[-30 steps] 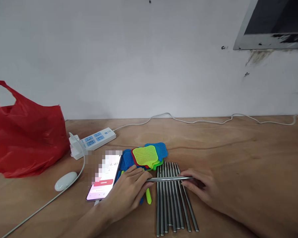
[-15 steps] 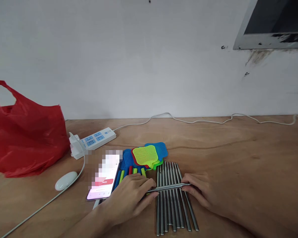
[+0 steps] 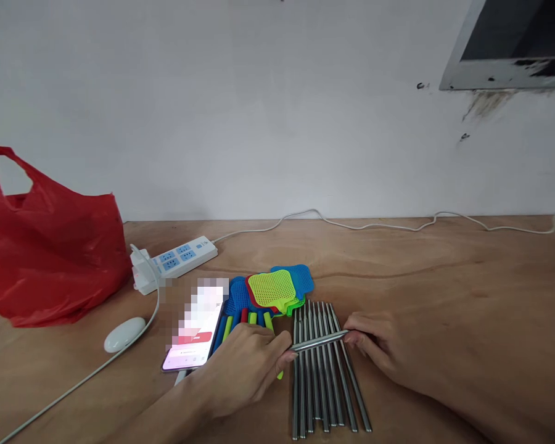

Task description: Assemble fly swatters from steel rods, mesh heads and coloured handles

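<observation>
A short steel rod [image 3: 318,341] is held crosswise between both hands, just above a row of several long steel rods [image 3: 326,382] lying side by side on the wooden table [image 3: 444,277]. My left hand [image 3: 245,370] pinches the rod's left end, fingers closed. My right hand [image 3: 379,348] grips its right end. Just behind the hands lies a fan of coloured plastic fly-swatter heads [image 3: 272,290], yellow-green on top of blue and red, with their coloured handles [image 3: 247,319] pointing toward me.
A phone [image 3: 195,333] with a lit screen lies left of my left hand. Further left are a white mouse-shaped object [image 3: 124,333], a white power strip [image 3: 176,259] with cables, and a red plastic bag [image 3: 46,246]. A white wall [image 3: 259,111] closes the back.
The rod between my hands looks shorter now and tilts up at its right end. My hands have drawn closer together, and more of the coloured handles show.
</observation>
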`<state>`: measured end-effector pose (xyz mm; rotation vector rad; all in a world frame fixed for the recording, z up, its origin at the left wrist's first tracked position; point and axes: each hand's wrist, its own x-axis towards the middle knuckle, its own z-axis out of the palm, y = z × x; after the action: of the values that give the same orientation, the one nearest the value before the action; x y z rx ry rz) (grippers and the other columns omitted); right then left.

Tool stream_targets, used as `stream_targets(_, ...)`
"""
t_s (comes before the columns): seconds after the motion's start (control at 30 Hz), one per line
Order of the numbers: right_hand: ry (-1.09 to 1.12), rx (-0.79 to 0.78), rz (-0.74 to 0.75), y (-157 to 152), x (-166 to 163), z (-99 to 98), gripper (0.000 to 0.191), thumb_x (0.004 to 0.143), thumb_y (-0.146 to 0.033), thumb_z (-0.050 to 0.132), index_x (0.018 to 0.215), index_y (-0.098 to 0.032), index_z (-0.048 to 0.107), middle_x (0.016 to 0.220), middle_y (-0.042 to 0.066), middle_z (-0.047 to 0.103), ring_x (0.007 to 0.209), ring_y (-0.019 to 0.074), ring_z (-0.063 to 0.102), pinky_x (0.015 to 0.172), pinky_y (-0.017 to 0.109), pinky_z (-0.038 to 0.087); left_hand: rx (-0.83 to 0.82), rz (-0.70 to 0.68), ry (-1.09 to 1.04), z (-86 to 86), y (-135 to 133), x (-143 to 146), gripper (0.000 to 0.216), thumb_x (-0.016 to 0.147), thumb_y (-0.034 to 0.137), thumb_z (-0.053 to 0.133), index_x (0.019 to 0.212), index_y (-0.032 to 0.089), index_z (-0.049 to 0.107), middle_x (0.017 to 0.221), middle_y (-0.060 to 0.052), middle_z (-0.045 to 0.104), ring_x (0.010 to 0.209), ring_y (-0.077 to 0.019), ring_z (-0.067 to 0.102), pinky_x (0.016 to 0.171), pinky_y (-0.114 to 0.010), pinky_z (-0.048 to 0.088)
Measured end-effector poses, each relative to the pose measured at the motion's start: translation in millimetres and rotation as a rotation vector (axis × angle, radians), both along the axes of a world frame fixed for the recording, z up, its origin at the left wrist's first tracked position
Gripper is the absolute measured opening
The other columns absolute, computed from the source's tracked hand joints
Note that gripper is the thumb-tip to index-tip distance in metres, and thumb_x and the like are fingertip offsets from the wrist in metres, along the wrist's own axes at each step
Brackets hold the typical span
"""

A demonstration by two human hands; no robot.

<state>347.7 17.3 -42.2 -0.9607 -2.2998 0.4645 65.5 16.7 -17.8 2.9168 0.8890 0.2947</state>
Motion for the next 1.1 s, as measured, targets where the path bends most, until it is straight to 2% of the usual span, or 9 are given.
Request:
stream_targets(0.33, 0.117, -0.158, -0.048, 6, -1, 4.0, 0.045, 0.104, -0.042, 0.04, 0.068, -0.021, 0.057, 0.056, -0.002, 0.059, 0.053, 0.0128, 0.055, 0.055, 0.025, 0.04, 0.041, 0.042, -0.001, 2.1, 0, 2, 0.043, 0.11, 0.031, 0.014, 0.079, 0.022, 0.043, 0.065, 0.0, 0.057, 0.054, -0.0183, 0.053, 0.052, -0.029, 0.03)
stream_targets(0.57, 0.136, -0.237, -0.01, 0, -7, 24.6, 0.047, 0.102, -0.047, 0.04, 0.068, -0.022, 0.059, 0.059, -0.001, 0.064, 0.054, 0.0138, 0.058, 0.055, 0.026, 0.043, 0.064, 0.045, 0.051, 17.2, -7, -4, 0.044, 0.11, 0.032, 0.014, 0.083, 0.021, 0.046, 0.07, -0.001, 0.061, 0.056, -0.0185, 0.054, 0.051, -0.03, 0.029)
stream_targets(0.8, 0.157, -0.189, -0.179, -7, 16, 10.8, 0.036, 0.102, -0.043, 0.043, 0.082, -0.023, 0.066, 0.063, 0.001, 0.065, 0.057, 0.016, 0.059, 0.051, 0.027, 0.041, 0.024, 0.11, 0.004, 17.9, -14, -30, 0.044, 0.11, 0.035, 0.012, 0.082, 0.023, 0.044, 0.067, 0.001, 0.057, 0.052, -0.0185, 0.052, 0.05, -0.031, 0.03)
stream_targets(0.97, 0.044, -0.106, -0.096, -19, 14, 20.7, 0.033, 0.104, -0.037, 0.04, 0.086, -0.025, 0.064, 0.064, -0.002, 0.064, 0.054, 0.014, 0.058, 0.054, 0.026, 0.044, 0.011, 0.086, -0.038, 16.3, -18, -33, 0.043, 0.11, 0.036, 0.011, 0.087, 0.023, 0.045, 0.068, 0.001, 0.058, 0.054, -0.0184, 0.054, 0.051, -0.03, 0.031)
stream_targets(1.1, -0.086, -0.035, 0.0, -27, 4, 34.4, 0.025, 0.104, -0.031, 0.04, 0.098, -0.027, 0.064, 0.078, -0.001, 0.071, 0.065, 0.0156, 0.066, 0.059, 0.026, 0.048, 0.009, 0.036, -0.04, 18.9, -19, -25, 0.047, 0.11, 0.036, 0.008, 0.083, 0.022, 0.043, 0.067, 0.0, 0.059, 0.053, -0.0176, 0.055, 0.049, -0.029, 0.031)
